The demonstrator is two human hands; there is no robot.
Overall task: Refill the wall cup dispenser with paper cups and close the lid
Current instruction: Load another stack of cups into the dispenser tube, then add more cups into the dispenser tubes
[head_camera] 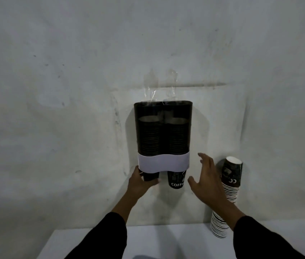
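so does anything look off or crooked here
The spare stack of paper cups on the white table leans left, against the wall, instead of standing straight. The wall cup dispenser hangs level, both columns filled, with no lid seen over its top.

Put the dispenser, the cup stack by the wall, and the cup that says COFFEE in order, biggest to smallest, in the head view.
1. Dispenser, biggest.
2. Cup stack, about as tall but much thinner.
3. COFFEE cup, smallest; only its bottom part shows under the dispenser.
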